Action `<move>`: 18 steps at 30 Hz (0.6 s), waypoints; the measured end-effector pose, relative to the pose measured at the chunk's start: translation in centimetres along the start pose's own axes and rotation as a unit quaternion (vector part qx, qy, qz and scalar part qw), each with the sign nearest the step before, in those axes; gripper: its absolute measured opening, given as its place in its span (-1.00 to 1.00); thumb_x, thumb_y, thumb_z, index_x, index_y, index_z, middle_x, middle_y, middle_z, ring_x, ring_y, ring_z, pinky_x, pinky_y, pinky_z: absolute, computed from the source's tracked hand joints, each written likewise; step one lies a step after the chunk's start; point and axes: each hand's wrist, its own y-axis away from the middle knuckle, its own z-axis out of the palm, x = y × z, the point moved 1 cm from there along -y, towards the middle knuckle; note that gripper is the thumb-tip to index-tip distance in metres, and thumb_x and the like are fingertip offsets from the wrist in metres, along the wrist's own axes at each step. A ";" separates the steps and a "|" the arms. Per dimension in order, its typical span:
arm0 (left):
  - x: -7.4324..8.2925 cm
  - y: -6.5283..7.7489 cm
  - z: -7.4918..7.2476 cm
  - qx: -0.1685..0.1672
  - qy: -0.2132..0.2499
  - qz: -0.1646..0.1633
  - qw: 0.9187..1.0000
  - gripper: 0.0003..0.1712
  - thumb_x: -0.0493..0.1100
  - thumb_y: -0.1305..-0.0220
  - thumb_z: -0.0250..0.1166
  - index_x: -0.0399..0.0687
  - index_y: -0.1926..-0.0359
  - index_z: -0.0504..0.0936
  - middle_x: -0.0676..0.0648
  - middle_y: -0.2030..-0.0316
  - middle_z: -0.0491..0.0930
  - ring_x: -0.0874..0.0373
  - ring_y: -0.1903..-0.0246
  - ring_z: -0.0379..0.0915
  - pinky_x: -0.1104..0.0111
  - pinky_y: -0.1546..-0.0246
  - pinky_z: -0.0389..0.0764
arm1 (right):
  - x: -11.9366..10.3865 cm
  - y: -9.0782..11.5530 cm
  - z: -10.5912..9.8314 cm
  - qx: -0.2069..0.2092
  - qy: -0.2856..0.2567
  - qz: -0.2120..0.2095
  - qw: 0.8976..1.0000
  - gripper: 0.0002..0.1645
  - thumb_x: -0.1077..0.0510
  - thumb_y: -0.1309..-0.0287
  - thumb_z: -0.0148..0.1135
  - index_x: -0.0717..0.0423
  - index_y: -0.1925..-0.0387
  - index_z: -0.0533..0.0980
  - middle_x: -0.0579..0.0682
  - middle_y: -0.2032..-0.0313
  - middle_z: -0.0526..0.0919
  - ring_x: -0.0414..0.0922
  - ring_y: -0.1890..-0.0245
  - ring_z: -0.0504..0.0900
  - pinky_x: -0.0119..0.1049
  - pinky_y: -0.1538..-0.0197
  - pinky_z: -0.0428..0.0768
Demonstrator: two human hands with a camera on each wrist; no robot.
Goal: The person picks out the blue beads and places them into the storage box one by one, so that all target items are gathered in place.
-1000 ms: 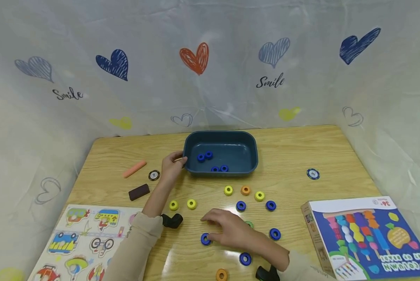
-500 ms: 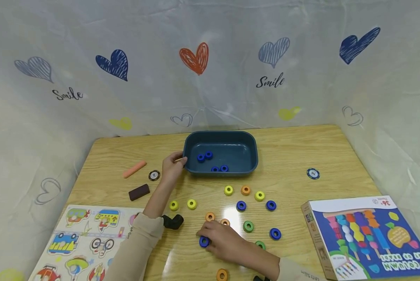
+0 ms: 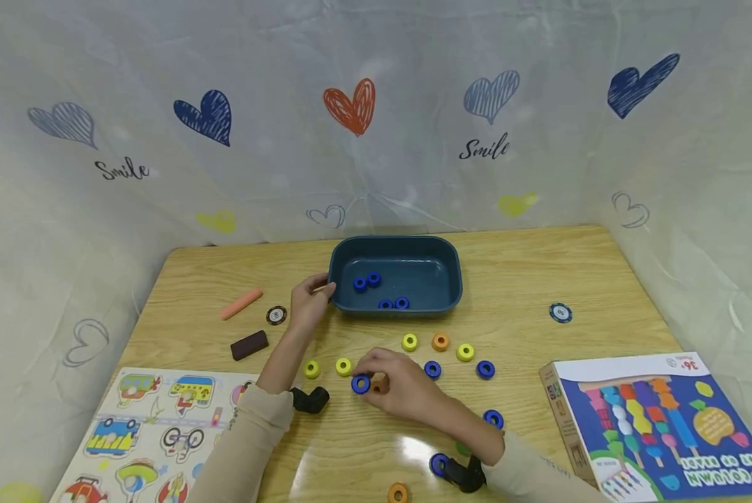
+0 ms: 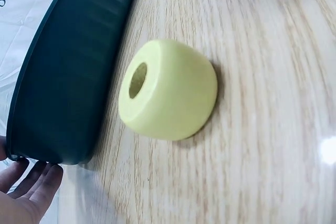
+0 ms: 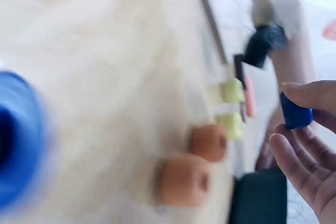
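My left hand (image 3: pixel 309 299) grips the left end of a dark teal plastic bin (image 3: pixel 445 279), thumb at the rim; the left wrist view shows its fingers under that rim. Several blue ring beads (image 3: pixel 374 279) lie inside the bin. Between thumb and fingertips, my right hand (image 3: pixel 401 384) pinches one blue ring bead (image 3: pixel 360 383), held above the table in front of the bin. The right wrist view shows this blue bead (image 5: pixel 296 112) side-on. Just behind it, partly covered by the right hand, is an orange bead (image 3: pixel 381 385). A yellow bead (image 4: pixel 170 90) looms large in the left wrist view.
Loose beads lie about: yellow (image 3: pixel 410 341), orange (image 3: pixel 440 341) and blue (image 3: pixel 485 369). Left are a puzzle board (image 3: pixel 149 433), a dark block (image 3: pixel 249 345), an orange stick (image 3: pixel 241 304) and a chip (image 3: pixel 276 315). Right are another chip (image 3: pixel 561 312) and a toy box (image 3: pixel 671 426).
My right hand has taken hold of a blue bead on the table and lifted it toward the bin. The left hand stays at the bin's left end.
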 end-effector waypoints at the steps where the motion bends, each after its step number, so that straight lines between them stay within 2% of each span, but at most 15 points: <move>1: 0.0 0.0 0.0 0.001 -0.001 0.001 1.000 -0.64 -0.24 -0.30 0.15 -0.22 -0.11 0.48 -0.14 -0.04 0.44 0.05 0.05 0.42 0.26 0.04 0.48 | 0.0 -0.5 -0.4 0.013 -0.014 0.001 1.000 -0.61 0.33 0.10 0.42 0.09 0.14 0.59 -0.14 0.18 0.54 -0.14 0.36 0.53 -0.45 0.41 0.54; 5: -0.1 0.1 -0.1 0.005 -0.003 0.004 1.000 -0.64 -0.24 -0.30 0.16 -0.22 -0.11 0.49 -0.14 -0.04 0.45 0.05 0.04 0.42 0.28 0.03 0.48 | 1.0 -2.6 -2.4 0.077 -0.045 0.000 0.996 -0.58 0.35 0.13 0.43 0.13 0.13 0.58 -0.08 0.18 0.56 -0.17 0.23 0.53 -0.40 0.37 0.60; 9: -0.1 0.2 -0.2 0.006 -0.002 -0.001 1.000 -0.64 -0.25 -0.29 0.17 -0.21 -0.10 0.49 -0.14 -0.04 0.45 0.06 0.03 0.43 0.30 0.02 0.48 | 3.0 -4.6 -4.7 0.135 -0.041 0.026 0.990 -0.61 0.29 0.11 0.44 0.10 0.15 0.59 -0.08 0.22 0.57 -0.13 0.35 0.57 -0.37 0.41 0.60; 12: -0.1 0.2 -0.1 0.005 -0.003 -0.005 1.000 -0.64 -0.24 -0.29 0.17 -0.20 -0.10 0.50 -0.14 -0.05 0.45 0.07 0.01 0.43 0.32 0.03 0.48 | 4.6 -5.8 -6.4 0.155 -0.037 0.077 0.984 -0.62 0.23 0.07 0.43 0.09 0.13 0.59 -0.08 0.20 0.57 -0.08 0.35 0.60 -0.32 0.40 0.60; 14: -0.1 0.2 -0.1 0.004 -0.003 -0.006 1.000 -0.65 -0.23 -0.29 0.18 -0.19 -0.09 0.50 -0.13 -0.04 0.45 0.07 0.01 0.42 0.32 0.03 0.49 | 5.5 -6.6 -7.4 0.161 -0.041 0.109 0.980 -0.62 0.20 0.06 0.43 0.10 0.12 0.59 -0.07 0.18 0.59 -0.06 0.26 0.60 -0.27 0.35 0.61; 18: -0.2 0.1 -0.1 0.004 0.001 -0.003 1.000 -0.65 -0.22 -0.29 0.18 -0.18 -0.08 0.51 -0.12 -0.03 0.45 0.08 0.02 0.43 0.33 0.05 0.50 | 7.0 -7.8 -9.1 0.172 -0.047 0.140 0.974 -0.61 0.17 0.06 0.44 0.09 0.12 0.60 -0.02 0.15 0.62 -0.05 0.17 0.59 -0.17 0.23 0.60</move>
